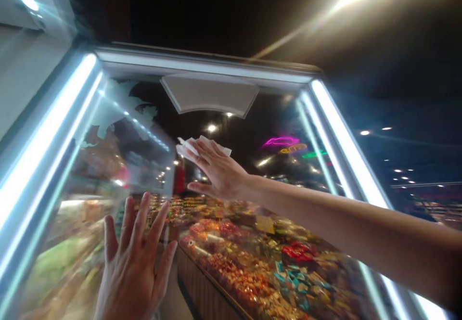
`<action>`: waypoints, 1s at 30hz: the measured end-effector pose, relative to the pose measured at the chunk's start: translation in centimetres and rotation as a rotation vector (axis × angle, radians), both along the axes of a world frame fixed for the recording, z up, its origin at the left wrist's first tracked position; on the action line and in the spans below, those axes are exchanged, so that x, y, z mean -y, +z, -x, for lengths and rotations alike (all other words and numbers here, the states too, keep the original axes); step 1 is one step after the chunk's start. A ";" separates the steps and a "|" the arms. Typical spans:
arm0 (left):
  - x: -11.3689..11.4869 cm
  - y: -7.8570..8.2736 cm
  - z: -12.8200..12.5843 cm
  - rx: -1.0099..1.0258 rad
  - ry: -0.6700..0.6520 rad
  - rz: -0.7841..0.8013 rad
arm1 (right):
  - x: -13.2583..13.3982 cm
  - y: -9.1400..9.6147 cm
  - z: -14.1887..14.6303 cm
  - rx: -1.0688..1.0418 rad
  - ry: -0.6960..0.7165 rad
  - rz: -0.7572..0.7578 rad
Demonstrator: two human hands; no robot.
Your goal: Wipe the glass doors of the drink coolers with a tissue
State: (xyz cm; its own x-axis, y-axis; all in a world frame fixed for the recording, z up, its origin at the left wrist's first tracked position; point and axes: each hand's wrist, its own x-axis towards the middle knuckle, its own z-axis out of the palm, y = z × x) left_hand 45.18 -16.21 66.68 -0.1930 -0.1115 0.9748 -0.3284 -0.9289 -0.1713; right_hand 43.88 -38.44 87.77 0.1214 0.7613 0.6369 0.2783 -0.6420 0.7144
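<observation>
My right hand (221, 168) presses a white paper wipe (186, 147) against a shiny glass pane (216, 130), fingers stretched forward over it. Edges of the wipe stick out around the fingertips. Lower and to the left, my left hand (135, 257) is raised with its fingers spread and holds nothing. Its palm faces the pane, but whether it touches the glass I cannot tell.
Bright light tubes (342, 142) line the pane's sides below a pale top frame (205, 66). Heaps of wrapped sweets (245, 272) show in the glass; I cannot tell whether they are behind it or reflected. A white curved panel (211, 94) shows near the top.
</observation>
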 end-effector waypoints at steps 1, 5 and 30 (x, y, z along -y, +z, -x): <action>1.0 0.3 0.1 0.005 0.000 -0.010 | 1.7 0.3 0.2 0.015 -0.012 -0.072; 5.2 1.4 0.6 0.027 -0.007 -0.039 | 7.6 1.7 1.1 0.067 -0.050 -0.400; 13.2 2.0 2.7 0.035 0.025 -0.039 | 12.9 1.0 2.1 -0.010 -0.009 -0.188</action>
